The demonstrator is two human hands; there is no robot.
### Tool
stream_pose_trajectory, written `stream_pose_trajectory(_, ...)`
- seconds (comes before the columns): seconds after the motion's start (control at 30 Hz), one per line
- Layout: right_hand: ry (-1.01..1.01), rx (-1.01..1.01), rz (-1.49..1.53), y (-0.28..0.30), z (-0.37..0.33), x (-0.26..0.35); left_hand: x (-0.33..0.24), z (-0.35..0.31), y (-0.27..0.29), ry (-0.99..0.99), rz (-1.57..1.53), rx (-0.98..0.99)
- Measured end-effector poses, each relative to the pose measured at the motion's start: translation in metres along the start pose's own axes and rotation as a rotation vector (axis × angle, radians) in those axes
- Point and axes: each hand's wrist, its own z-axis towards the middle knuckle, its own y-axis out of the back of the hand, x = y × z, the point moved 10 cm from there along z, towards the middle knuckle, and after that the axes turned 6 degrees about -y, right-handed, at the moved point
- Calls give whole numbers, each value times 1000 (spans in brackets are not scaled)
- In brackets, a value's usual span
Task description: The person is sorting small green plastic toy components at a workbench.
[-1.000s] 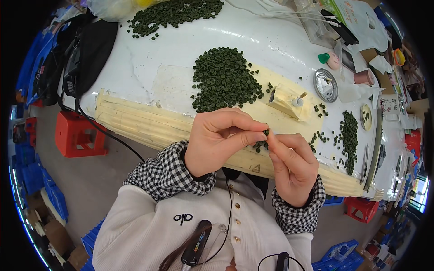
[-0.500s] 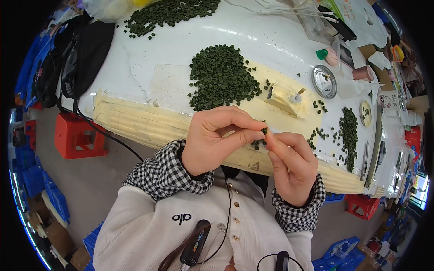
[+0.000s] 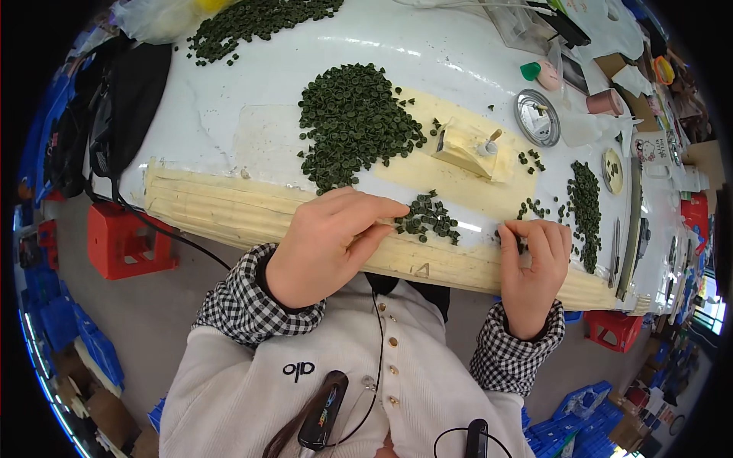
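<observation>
Small dark green cup-shaped pieces lie all over the table. My left hand [image 3: 324, 244] reaches to the left edge of a small cluster of green pieces [image 3: 431, 217] near the padded front edge. Its thumb and index finger are nearly together in a pinch; whether a piece is between them is hard to see. Farther right, my right hand [image 3: 538, 263] rests low at the table's edge with thumb and index tips pressed together. A few green pieces show beside and under its fingers, and what they hold, if anything, is hidden.
A large heap of green pieces [image 3: 355, 122] lies behind my left hand. A yellow taped block with a small peg [image 3: 473, 153] stands right of it. Farther right are a round metal lid [image 3: 537, 117], a long pile of green pieces [image 3: 585, 214] and tweezers [image 3: 615, 248].
My hands, together around a small green piece before, have come apart. The left has moved left to the small cluster, the right to the right and down onto the table. The view has shifted slightly.
</observation>
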Motion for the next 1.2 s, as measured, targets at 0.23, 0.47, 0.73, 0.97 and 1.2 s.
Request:
stream_pose_trajectory(0.23, 7, -16, 18, -4, 5, 3, 5, 7, 26, -13, 174, -119)
stream_pose_trajectory(0.47, -150, -86, 346, 0, -4, -6, -2, 29, 14, -144, 532, -103)
stream_pose_trajectory(0.73, 274, 167, 392, -20, -14, 64, 4, 29, 10, -135, 642, -88)
stream_pose_trajectory(0.97, 359, 92, 225, -35, -18, 73, -9, 30, 19, -182, 536, -164)
stream_pose_trajectory(1.2, -20, 48, 610, -19, -6, 37, 10, 13, 16, 143, -356, -174)
